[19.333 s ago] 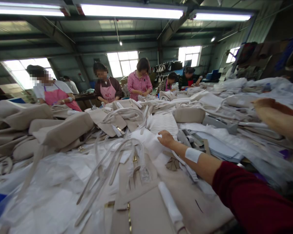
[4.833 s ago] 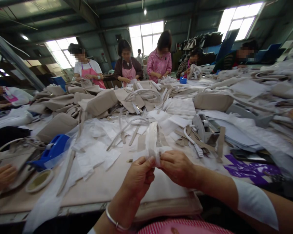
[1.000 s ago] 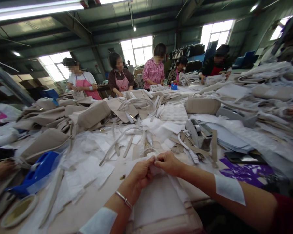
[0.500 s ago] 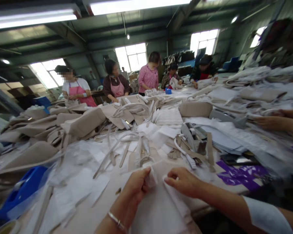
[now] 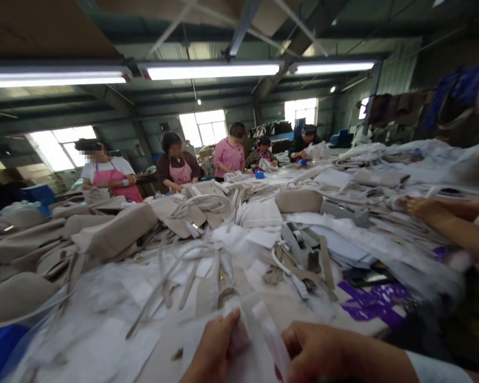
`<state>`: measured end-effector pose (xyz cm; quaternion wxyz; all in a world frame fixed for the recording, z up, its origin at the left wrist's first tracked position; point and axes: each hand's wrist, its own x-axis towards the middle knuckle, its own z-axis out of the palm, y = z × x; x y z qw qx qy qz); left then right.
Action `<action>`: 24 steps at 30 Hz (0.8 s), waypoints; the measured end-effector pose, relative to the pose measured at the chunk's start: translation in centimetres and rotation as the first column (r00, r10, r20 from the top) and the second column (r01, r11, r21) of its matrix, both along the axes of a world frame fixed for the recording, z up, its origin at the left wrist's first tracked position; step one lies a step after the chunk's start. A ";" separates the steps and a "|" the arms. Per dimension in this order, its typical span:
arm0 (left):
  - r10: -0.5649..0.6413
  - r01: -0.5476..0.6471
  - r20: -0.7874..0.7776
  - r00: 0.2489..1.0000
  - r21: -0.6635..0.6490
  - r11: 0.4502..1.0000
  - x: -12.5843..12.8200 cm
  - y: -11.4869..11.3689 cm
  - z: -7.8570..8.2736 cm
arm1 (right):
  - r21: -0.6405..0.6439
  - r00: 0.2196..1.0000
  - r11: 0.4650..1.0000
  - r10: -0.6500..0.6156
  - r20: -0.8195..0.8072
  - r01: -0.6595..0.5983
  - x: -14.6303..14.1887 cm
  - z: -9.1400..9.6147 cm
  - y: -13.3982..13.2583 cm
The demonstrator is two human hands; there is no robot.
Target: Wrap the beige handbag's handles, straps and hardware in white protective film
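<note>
At the near edge of the table, my left hand [image 5: 213, 348] is closed, thumb on top, on a thin whitish sheet [image 5: 241, 327] that looks translucent. My right hand [image 5: 317, 348], just to its right, has its fingers wrapped round a white strip [image 5: 269, 332] that stands up at a slant. The strip's lower end is hidden by the fingers. Beneath both hands lies pale material, blurred. Beyond the left hand are beige strap pieces [image 5: 224, 282] with small metal fittings. A small brassy piece [image 5: 177, 354] lies left of the left hand.
Beige bag panels [image 5: 115, 231] are heaped at left. A grey tape dispenser [image 5: 301, 242], a dark phone [image 5: 367, 275] and purple tape [image 5: 377, 300] lie right of centre. A co-worker's hands [image 5: 431, 210] work at far right. Several people stand across the table.
The view has tilted up, so my hands sit lower in it. A white strip now rises upright from my right hand. My left hand keeps its hold on the whitish sheet.
</note>
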<state>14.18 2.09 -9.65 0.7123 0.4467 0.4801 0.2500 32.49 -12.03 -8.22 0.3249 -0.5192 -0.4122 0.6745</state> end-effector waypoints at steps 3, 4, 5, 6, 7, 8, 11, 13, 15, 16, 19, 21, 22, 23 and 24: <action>-0.016 0.018 -0.069 0.998 0.028 0.999 0.6 -0.6 0.9 | 0.058 0.995 0.997 0.048 0.087 -0.053 -0.8 1.6 -1.1; -0.020 0.022 -0.088 0.996 0.013 1.000 0.8 -0.5 0.9 | 0.116 0.985 0.993 0.014 0.172 -0.034 -1.2 2.0 -1.0; -0.025 0.026 -0.106 0.994 0.006 1.000 0.9 -0.3 0.9 | 0.196 0.969 0.981 -0.037 0.244 -0.012 -1.6 2.4 -0.6; -0.028 0.029 -0.124 0.992 0.006 1.000 0.9 -0.1 0.9 | 0.265 0.953 0.964 -0.104 0.286 0.025 -2.1 2.6 -0.2; -0.034 0.036 -0.141 0.989 0.012 0.999 0.9 0.1 1.0 | 0.320 0.942 0.944 -0.173 0.288 0.076 -2.7 2.8 0.4; -0.041 0.045 -0.156 0.987 0.025 0.999 0.8 0.2 1.1 | 0.348 0.938 0.927 -0.234 0.256 0.136 -3.4 2.9 0.9; -0.075 0.093 -0.207 0.976 0.079 0.993 0.0 -0.5 2.1 | 0.283 0.932 0.903 -0.355 0.071 0.323 -5.6 2.3 2.3; -0.105 0.136 -0.249 0.963 0.108 0.985 -0.8 -1.6 2.6 | 0.196 0.922 0.901 -0.385 -0.041 0.386 -6.9 1.1 2.5; -0.133 0.173 -0.286 0.949 0.116 0.978 -1.7 -3.1 2.8 | 0.104 0.917 0.914 -0.381 -0.118 0.393 -7.9 -0.4 2.0; -0.148 0.192 -0.303 0.942 0.123 0.974 -2.2 -3.8 2.9 | 0.072 0.921 0.924 -0.364 -0.140 0.377 -8.3 -1.1 1.5; -0.231 0.334 -0.387 0.893 0.227 0.915 -3.4 -5.3 3.0 | 0.037 0.940 0.945 -0.319 -0.124 0.326 -8.6 -2.3 0.1; -0.285 0.454 -0.466 0.838 0.302 0.838 -4.0 -5.9 3.0 | 0.015 0.949 0.950 -0.309 -0.068 0.311 -8.5 -2.4 -0.5; -0.306 0.500 -0.498 0.811 0.320 0.805 -4.2 -6.1 3.0 | 0.002 0.952 0.952 -0.304 -0.043 0.305 -8.3 -2.3 -0.6; -0.320 0.530 -0.521 0.791 0.322 0.784 -4.4 -6.2 3.0 | -0.006 0.955 0.956 -0.294 -0.025 0.294 -8.2 -2.1 -0.6; -0.329 0.551 -0.539 0.776 0.324 0.769 -4.6 -6.3 3.0 | -0.009 0.961 0.961 -0.277 -0.015 0.276 -8.1 -2.0 -0.5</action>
